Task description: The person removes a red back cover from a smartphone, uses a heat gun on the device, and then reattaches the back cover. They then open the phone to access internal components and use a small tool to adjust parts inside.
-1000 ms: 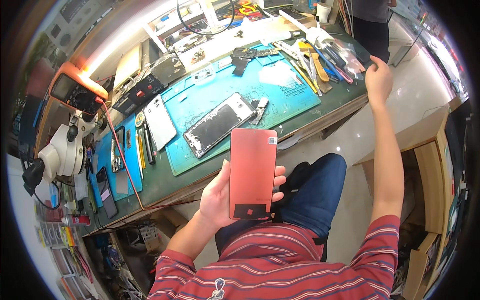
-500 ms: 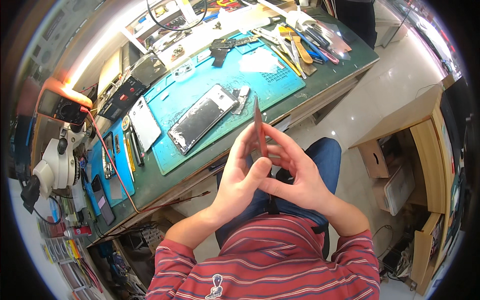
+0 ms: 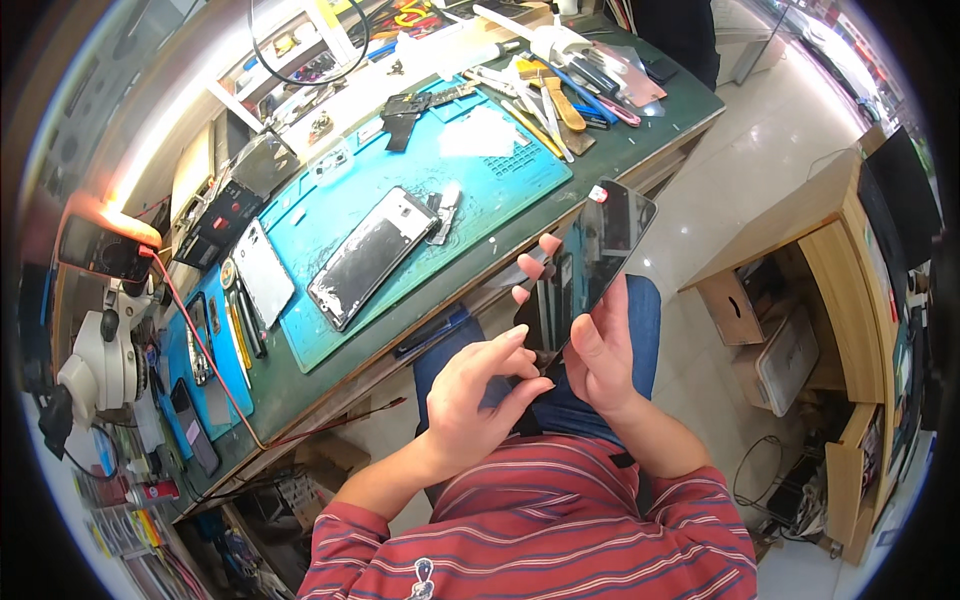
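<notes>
My right hand point(image 3: 600, 350) grips a glossy dark screen panel point(image 3: 605, 250) tilted above my lap, its small sticker at the top. My left hand point(image 3: 480, 390) is curled at the panel's lower end, thumb and index close together on a small dark part I cannot make out. Beyond them, a cracked phone point(image 3: 365, 260) lies on a blue work mat point(image 3: 505, 195) beside small dark pieces point(image 3: 440, 215). A white phone casing point(image 3: 265, 270) rests left of it, near pens and slim tools point(image 3: 240, 310).
The green bench point(image 3: 630, 145) holds a tool pile point(image 3: 560, 100), an orange multimeter point(image 3: 105, 240) with red lead and a white microscope point(image 3: 95, 365). A wooden cabinet point(image 3: 830, 300) stands at right. Another person's dark-clad legs point(image 3: 680, 40) are at upper right.
The panel has turned from its red back, through edge-on, to its dark glossy face. It passed from my left hand to my right, and my left hand moved to its lower end.
</notes>
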A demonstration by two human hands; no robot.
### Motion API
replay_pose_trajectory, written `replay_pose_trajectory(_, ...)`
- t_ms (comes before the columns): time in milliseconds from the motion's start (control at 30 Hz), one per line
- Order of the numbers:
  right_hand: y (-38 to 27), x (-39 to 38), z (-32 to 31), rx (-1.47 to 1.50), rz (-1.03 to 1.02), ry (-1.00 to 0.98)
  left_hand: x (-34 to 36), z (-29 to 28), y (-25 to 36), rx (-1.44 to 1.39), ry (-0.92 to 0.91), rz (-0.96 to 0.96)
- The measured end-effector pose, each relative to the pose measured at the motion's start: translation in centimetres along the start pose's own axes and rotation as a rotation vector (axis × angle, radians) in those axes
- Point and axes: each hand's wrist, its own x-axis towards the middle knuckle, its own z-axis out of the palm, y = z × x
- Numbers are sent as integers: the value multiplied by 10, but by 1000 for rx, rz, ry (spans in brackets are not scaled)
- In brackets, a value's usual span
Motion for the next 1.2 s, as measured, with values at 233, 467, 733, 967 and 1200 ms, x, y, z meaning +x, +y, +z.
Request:
replay_pose_trajectory(233,7,-5,-6,14,25,14,7,-1,4,30,-21,0)
replay_pose_trajectory(467,5,-10,-8,21,28,-3,3,-3,0,9,-92,-57)
replay_pose_trajectory(733,-1,-17,-5,223,104,-88,2,-6,-3,-431,69,-426)
replay_pose_trajectory(967,-16,-23,-4,355,178,-115,6,-13,-10,-317,199,-461)
replay_pose_trajectory(1200,-25,-22,-3,392,184,-89,-2,-10,-17,-288,284,-488)
